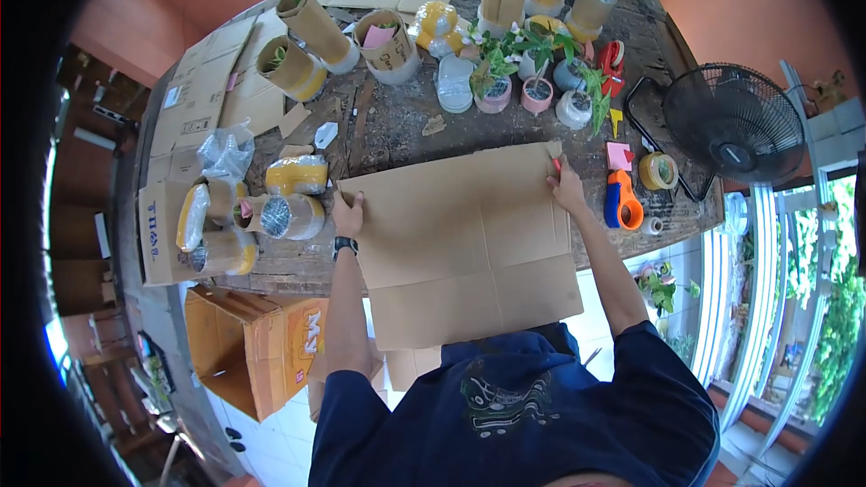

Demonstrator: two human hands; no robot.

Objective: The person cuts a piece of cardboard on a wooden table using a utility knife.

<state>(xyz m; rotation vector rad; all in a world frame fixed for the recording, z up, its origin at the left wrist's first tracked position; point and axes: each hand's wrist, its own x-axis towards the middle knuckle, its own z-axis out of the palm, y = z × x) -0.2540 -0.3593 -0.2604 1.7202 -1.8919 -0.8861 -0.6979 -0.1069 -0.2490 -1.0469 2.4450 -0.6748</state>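
Observation:
A large creased cardboard sheet [451, 234] lies at the table's front edge, its near part reaching over the edge towards my body. My left hand [348, 215], with a dark watch on the wrist, grips the sheet's left edge near the far corner. My right hand [566, 189] is closed at the right edge, near the other far corner. A small red thing [557, 163] sticks out from the right fingers; its kind is too small to tell. Left of the sheet lie cardboard tubes wrapped in clear plastic and yellow tape [293, 216].
Potted plants [537, 95] and upright wrapped tubes [386, 45] stand at the back. On the right are an orange-and-blue tape dispenser [622, 201], a tape roll [658, 171] and a black fan [732, 117]. An open orange box [257, 343] sits below the table's left front.

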